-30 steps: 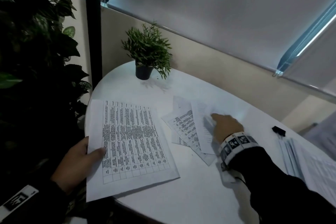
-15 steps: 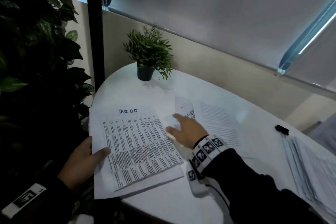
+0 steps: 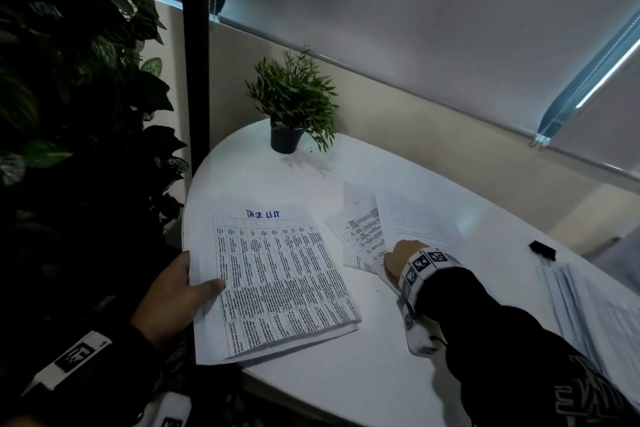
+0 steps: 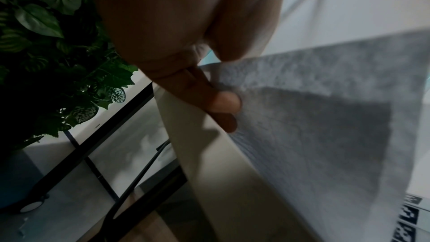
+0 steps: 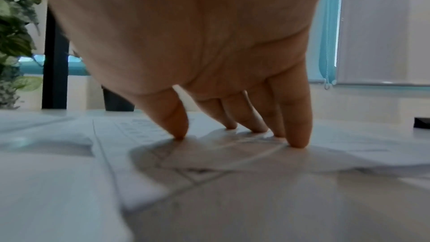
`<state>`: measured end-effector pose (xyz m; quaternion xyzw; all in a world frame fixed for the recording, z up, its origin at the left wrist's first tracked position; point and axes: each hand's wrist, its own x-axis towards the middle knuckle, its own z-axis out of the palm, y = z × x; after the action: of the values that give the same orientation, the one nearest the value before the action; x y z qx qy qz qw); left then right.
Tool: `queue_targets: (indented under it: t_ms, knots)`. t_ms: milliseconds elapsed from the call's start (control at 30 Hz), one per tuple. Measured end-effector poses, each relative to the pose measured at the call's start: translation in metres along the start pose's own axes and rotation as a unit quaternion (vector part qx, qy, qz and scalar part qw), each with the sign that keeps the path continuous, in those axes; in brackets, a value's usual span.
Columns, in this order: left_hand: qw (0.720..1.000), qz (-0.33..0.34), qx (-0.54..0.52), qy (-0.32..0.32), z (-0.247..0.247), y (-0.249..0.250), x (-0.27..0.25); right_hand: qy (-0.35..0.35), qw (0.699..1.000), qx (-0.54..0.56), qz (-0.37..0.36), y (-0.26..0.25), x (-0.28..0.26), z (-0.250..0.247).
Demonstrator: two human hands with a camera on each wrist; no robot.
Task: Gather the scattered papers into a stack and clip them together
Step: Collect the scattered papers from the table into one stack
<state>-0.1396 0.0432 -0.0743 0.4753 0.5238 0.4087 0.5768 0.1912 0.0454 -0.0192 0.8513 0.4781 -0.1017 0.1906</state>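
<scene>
My left hand (image 3: 180, 291) grips the gathered stack of papers (image 3: 277, 281) at its left edge, thumb on the top sheet headed "TASK LIST". In the left wrist view its fingers (image 4: 223, 109) curl under the stack (image 4: 325, 117), which overhangs the table edge. My right hand (image 3: 403, 258) rests on the loose overlapping sheets (image 3: 367, 236) in mid-table. Its spread fingertips (image 5: 300, 141) press down on those sheets (image 5: 209, 157). A plain text sheet (image 3: 419, 218) lies on top of them. A black binder clip (image 3: 542, 250) sits at the far right, away from both hands.
A small potted plant (image 3: 291, 111) stands at the back of the white round table (image 3: 346, 374). Another pile of papers (image 3: 588, 308) lies at the right edge. A large leafy plant (image 3: 69, 114) and a black post (image 3: 194, 62) stand close on the left.
My right hand brought a tabled sheet onto the left stack, then moved back right onto the loose sheets. The left hand kept its grip and squared the stack.
</scene>
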Motion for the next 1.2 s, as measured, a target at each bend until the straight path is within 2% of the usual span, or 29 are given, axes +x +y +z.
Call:
queue_targets:
  t_ms: [133,200,267,367,433,700,767,833,900,967,1033,1067,1133,1200]
  knots:
    - [1.000,-0.002,0.001,-0.011,-0.001,-0.001,0.002,0.005,1.000,0.016,0.000,0.001,-0.005,-0.003]
    - [1.000,-0.001,0.000,-0.012,-0.001,-0.001,0.002,0.022,0.999,0.015,-0.036,0.000,-0.008,-0.001]
    - [1.000,-0.004,-0.007,-0.015,-0.001,-0.001,0.002,0.030,0.998,0.042,-0.020,-0.004,-0.015,-0.002]
    - [0.999,-0.008,-0.025,-0.018,0.000,0.001,-0.001,0.095,0.994,0.046,-0.019,-0.009,-0.015,0.001]
    - [0.999,-0.013,-0.045,-0.017,0.001,0.001,-0.002,0.091,0.994,0.060,-0.003,-0.011,-0.015,0.000]
    - [0.999,-0.019,-0.046,-0.012,0.000,0.001,0.000,0.071,0.996,0.045,-0.013,-0.015,-0.037,-0.010]
    - [0.998,-0.024,-0.053,-0.015,0.001,0.001,0.001,0.090,0.993,0.060,-0.052,-0.036,-0.055,-0.025]
    - [0.998,-0.022,-0.055,-0.008,0.002,0.001,0.002,0.087,0.984,0.092,-0.128,-0.071,-0.079,-0.031]
    - [0.999,-0.013,-0.051,0.003,0.002,0.004,0.004,0.043,0.967,0.118,-0.224,-0.112,-0.105,-0.023]
    - [0.997,-0.020,-0.074,-0.012,0.000,0.008,0.001,-0.020,0.940,0.143,-0.309,-0.146,-0.124,-0.008]
    - [0.997,-0.009,-0.076,-0.026,-0.001,0.011,-0.004,-0.039,0.910,0.173,-0.374,-0.161,-0.129,-0.002]
    - [0.998,-0.005,-0.056,-0.027,-0.001,0.012,-0.005,-0.033,0.902,0.195,-0.385,-0.160,-0.126,-0.004]
    - [0.999,0.002,-0.035,-0.019,-0.001,0.008,-0.004,-0.018,0.908,0.228,-0.351,-0.141,-0.107,-0.014]
    - [0.999,0.003,-0.036,-0.011,0.000,0.005,-0.003,0.017,0.944,0.194,-0.266,-0.102,-0.077,-0.026]
